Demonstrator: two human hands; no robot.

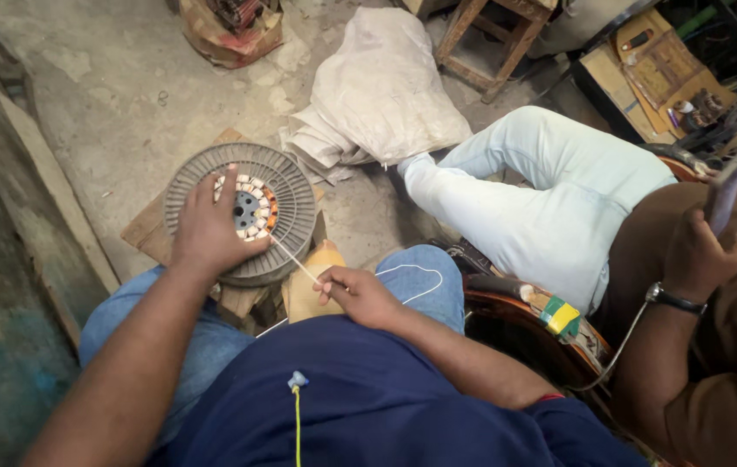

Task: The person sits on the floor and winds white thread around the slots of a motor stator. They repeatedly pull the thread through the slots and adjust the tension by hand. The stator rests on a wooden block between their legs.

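Head view: two bare hands work on a round ribbed metal disc (241, 214) held over the lap.

Left hand (206, 227) lies flat on the disc with fingers spread, pressing it against a wooden block (154, 229) by the knees. Right hand (356, 294) pinches a thin white strip (295, 258) that runs up to the disc's wound centre. Beside them sits another person in pale trousers (550, 195), whose hand (699, 251) holds a phone (726, 192).
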